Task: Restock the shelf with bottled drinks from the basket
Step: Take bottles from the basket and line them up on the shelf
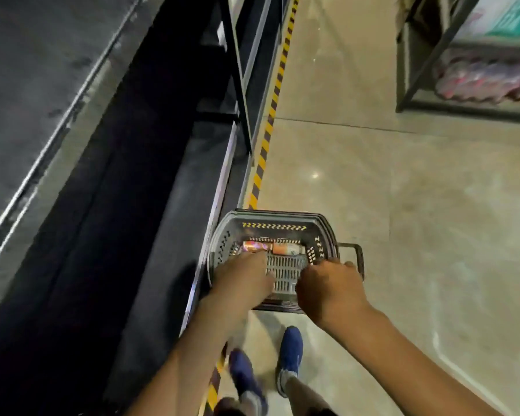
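Lying on their sides at the far end of the basket (pixel 273 226) are 2 bottles, an orange-and-pink one (pixel 254 247) on the left and an orange-and-white one (pixel 286 249) on the right. They lie end to end, long axes running left to right across the basket.

The left hand (pixel 243 274) is much the nearer. It is inside the basket with its fingers (pixel 260 259) stretched forward and fairly straight, tips at the near side of the left bottle. They wrap round nothing, though motion blur softens the contact. The bottle lies just ahead of those fingertips and crosswise to them, so a grasp from above across its middle looks like the natural next move.

The right hand (pixel 327 283) sits at the basket's right rim, close to the side handle (pixel 356 254), knuckles up and fingers curled under. Whether it grips the rim or only rests there I cannot tell.

The basket stands on the floor (pixel 418 205), touching or just beside the base of the dark shelf (pixel 174 205) on the left. A yellow-and-black stripe (pixel 264 151) runs along that base. 2 blue shoes (pixel 291 352) stand just behind the basket.
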`<state>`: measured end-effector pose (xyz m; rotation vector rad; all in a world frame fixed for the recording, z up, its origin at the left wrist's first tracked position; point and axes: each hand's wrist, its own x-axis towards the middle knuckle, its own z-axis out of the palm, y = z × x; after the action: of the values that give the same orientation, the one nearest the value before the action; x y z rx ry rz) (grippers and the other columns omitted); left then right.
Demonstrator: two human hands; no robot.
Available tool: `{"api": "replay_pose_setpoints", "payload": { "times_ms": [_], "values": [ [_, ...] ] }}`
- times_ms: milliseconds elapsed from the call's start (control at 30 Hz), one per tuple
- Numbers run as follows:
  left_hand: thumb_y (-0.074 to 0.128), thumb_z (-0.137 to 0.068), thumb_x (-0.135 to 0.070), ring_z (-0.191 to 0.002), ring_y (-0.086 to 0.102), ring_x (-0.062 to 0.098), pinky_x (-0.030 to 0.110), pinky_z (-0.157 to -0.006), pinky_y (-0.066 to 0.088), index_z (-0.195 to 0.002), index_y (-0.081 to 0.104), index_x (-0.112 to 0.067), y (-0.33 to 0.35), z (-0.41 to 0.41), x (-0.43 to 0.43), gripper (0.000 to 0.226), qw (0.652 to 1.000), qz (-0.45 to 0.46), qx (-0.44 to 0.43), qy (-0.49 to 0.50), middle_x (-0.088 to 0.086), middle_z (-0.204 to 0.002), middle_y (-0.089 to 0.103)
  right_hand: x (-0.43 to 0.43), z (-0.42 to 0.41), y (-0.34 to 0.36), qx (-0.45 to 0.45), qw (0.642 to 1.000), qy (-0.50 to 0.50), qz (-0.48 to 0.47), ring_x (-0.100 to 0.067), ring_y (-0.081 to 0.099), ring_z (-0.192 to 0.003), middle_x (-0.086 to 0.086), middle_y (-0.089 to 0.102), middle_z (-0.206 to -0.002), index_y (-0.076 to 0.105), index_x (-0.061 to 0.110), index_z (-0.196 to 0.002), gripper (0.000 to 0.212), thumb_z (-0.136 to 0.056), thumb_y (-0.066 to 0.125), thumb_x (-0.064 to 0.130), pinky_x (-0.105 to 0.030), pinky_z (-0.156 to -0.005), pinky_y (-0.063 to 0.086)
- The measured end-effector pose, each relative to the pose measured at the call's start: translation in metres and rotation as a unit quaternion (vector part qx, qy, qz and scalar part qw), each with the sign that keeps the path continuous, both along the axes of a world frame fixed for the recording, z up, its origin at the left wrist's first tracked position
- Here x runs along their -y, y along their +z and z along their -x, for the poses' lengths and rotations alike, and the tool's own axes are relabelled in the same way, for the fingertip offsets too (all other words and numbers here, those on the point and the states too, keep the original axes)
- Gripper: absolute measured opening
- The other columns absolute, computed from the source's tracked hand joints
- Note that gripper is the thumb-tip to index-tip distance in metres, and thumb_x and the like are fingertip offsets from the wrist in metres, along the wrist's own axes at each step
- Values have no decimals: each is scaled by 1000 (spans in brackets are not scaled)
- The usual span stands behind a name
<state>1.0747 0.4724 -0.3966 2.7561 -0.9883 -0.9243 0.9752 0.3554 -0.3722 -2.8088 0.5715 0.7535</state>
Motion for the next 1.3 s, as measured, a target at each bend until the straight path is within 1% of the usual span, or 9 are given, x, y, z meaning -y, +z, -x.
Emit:
{"api": "replay_pose_setpoints", "payload": {
  "times_ms": [267, 433, 600, 700, 800, 867, 1000, 1100, 1300],
  "values": [
    [59, -91, -45, -108, 55, 23, 39, -90, 46, -120, 51, -22, -293, -80, 48, 37, 991, -78, -110, -26, 0, -117, 52, 58, -67, -296, -101, 993, 21, -56, -30, 56, -115, -9, 65, -116, 62, 17, -113, 26, -91, 63, 32, -43, -100, 43],
    [69, -82, -47, -128, 47, 28, 42, -106, 39, -141, 40, -21, -485, -123, 64, 71, 993, -82, -58, -55, 7, -137, 49, 83, -115, -490, -117, 991, 5, -59, -29, 51, -126, -10, 58, -131, 55, 15, -129, 48, -92, 60, 45, -46, -107, 39],
    [73, -78, -42, -129, 46, 29, 42, -110, 34, -135, 46, -20, -635, -164, 74, 67, 991, -115, 5, -73, 10, -137, 50, 106, -151, -638, -114, 988, -46, -94, -31, 58, -119, -11, 62, -128, 52, 16, -128, 45, -92, 60, 41, -40, -99, 44],
    [67, -82, -43, -135, 39, 30, 44, -113, 28, -140, 39, -16, -704, -176, 72, 70, 981, -159, 46, -100, 12, -144, 43, 113, -163, -703, -100, 990, -32, -89, -32, 48, -129, -12, 53, -137, 44, 15, -136, 59, -89, 61, 46, -42, -105, 37],
    [62, -87, -40, -142, 27, 34, 48, -118, 16, -150, 24, -11, -748, -178, 68, 79, 969, -195, 83, -127, 16, -152, 30, 103, -165, -752, -74, 997, 12, -23, -32, 43, -128, -12, 45, -139, 35, 15, -142, 69, -86, 65, 43, -43, -101, 39],
    [65, -85, -39, -136, 34, 33, 48, -115, 24, -147, 30, -11, -766, -180, 66, 77, 973, -185, 83, -109, 15, -147, 37, 93, -168, -774, -67, 998, 4, 8, -33, 47, -123, -12, 47, -136, 32, 17, -143, 72, -85, 64, 46, -46, -96, 41],
    [65, -81, -45, -127, 47, 29, 40, -101, 43, -141, 37, -17, -791, -168, 55, 71, 994, -112, 15, 3, 10, -142, 44, 80, -163, -797, -57, 993, -76, -71, -30, 61, -108, -9, 58, -124, 38, 17, -133, 66, -84, 64, 53, -40, -86, 48],
    [62, -87, -46, -114, 56, 26, 33, -86, 45, -141, 37, -17, -790, -155, 45, 66, 993, -92, 1, 75, 11, -133, 52, 77, -159, -798, -30, 991, -106, -79, -30, 56, -113, -9, 57, -126, 41, 17, -131, 72, -79, 64, 61, -44, -93, 48],
    [69, -84, -44, -106, 57, 19, 30, -84, 48, -128, 48, -22, -757, -139, 34, 53, 987, -95, -55, 117, 3, -120, 57, 77, -168, -764, -56, 996, -69, -16, -28, 51, -114, -9, 55, -120, 41, 18, -128, 65, -83, 60, 60, -47, -101, 39]
  ]
}}
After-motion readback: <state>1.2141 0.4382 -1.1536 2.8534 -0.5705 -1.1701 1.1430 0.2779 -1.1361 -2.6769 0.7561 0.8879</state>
